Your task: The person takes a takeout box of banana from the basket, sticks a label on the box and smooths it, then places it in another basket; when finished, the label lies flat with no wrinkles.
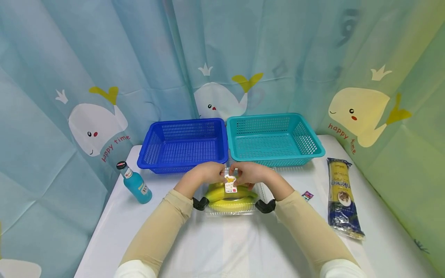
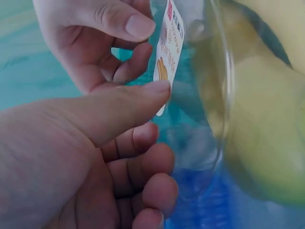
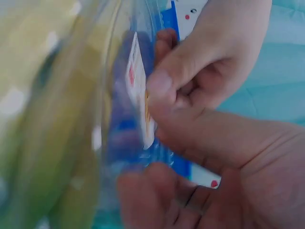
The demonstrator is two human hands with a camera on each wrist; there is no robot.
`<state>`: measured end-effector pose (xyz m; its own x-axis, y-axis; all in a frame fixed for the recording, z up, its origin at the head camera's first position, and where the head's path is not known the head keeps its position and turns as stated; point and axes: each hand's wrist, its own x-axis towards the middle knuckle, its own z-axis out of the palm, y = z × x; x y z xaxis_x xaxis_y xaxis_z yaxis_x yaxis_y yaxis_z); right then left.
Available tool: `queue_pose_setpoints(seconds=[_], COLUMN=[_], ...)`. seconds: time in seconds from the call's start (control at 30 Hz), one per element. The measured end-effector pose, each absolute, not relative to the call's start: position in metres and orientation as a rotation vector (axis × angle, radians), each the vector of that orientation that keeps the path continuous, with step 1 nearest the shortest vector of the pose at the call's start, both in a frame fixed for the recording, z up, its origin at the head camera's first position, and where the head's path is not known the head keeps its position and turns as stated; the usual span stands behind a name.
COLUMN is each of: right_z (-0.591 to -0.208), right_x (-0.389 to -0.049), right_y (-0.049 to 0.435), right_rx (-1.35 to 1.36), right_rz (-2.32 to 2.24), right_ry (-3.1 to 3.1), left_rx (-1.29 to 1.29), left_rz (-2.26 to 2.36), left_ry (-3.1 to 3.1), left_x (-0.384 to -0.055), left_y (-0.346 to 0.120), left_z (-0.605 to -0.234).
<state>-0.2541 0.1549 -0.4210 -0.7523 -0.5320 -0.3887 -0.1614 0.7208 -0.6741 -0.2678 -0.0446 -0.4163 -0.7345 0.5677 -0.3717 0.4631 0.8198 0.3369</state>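
A clear plastic clamshell box with yellow-green bananas inside lies in front of me. On its far side is a white label with a banana picture. My left hand grips the box's far edge, its thumb on the label's end and its other fingers curled below. From the other side my right hand holds the same edge, fingers bent, with its thumb at the label. Both thumbs nearly meet there in the right wrist view.
Behind the box stand a blue basket and a teal basket. A blue drink bottle leans at left. Toward the right are a small colourful packet and a blue-and-yellow pasta bag. Whale-print curtains enclose the table.
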Motion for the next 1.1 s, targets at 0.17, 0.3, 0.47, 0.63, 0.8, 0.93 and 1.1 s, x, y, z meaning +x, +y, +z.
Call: queue_pose_setpoints(seconds=[0.17,0.3,0.47,0.63,0.8,0.93,1.1], right_z=[-0.421,-0.421,-0.421,-0.422,-0.423,-0.424,-0.424], right_x=[-0.263,-0.270,-0.276,-0.278,-0.279,-0.280,-0.280], right_y=[0.151,0.147,0.142,0.138,0.138,0.139,0.141], right_rx=[-0.443,-0.433,-0.447,-0.430,-0.398,-0.385,-0.395], right_rz=[-0.822,-0.761,-0.677,-0.659,-0.703,-0.732,-0.767], right_ry=[2.346,2.390,2.477,2.537,2.543,2.544,2.530], left_rx=[0.718,0.667,0.618,0.606,0.605,0.608,0.614], left_rz=[0.275,0.308,0.370,0.366,0.340,0.337,0.385], left_ry=[2.551,2.566,2.577,2.596,2.604,2.602,2.579], left_x=[-0.272,-0.274,-0.274,-0.273,-0.272,-0.272,-0.274], left_y=[-0.041,-0.041,-0.040,-0.038,-0.036,-0.036,-0.039], left_z=[-0.418,-0.419,-0.420,-0.419,-0.418,-0.417,-0.418])
